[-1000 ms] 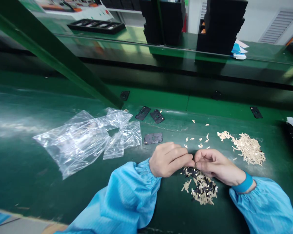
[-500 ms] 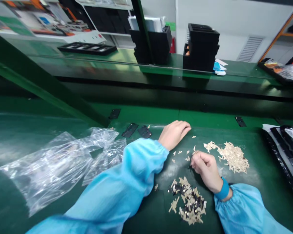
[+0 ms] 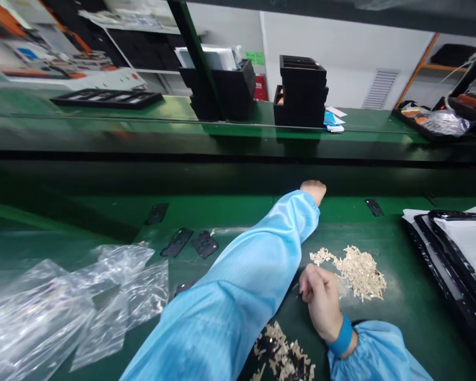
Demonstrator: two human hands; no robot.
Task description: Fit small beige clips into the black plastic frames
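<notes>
My left hand (image 3: 314,191) reaches far forward to the back strip of the green bench; its fingers are hidden from me. My right hand (image 3: 322,299) is closed in a pinch, with a small dark piece (image 3: 299,294) just showing at the fingertips. Beyond and to the right of that hand lies a heap of small cream-coloured strips (image 3: 363,274). Nearer to me, a mixed pile of cream and black small parts (image 3: 283,355) is partly covered by my left sleeve. Flat black plastic plates (image 3: 177,242) lie left of my left forearm.
Clear plastic bags (image 3: 51,317) spread over the left of the bench. Black-edged trays with white sheets (image 3: 456,254) are stacked at the right. Black bins (image 3: 303,92) stand on the raised back shelf, and a green post (image 3: 198,58) rises before it.
My left hand has moved forward and right, and its sleeve now crosses the middle of the bench. My right hand stays pinched near the cream heap. The view has shifted.
</notes>
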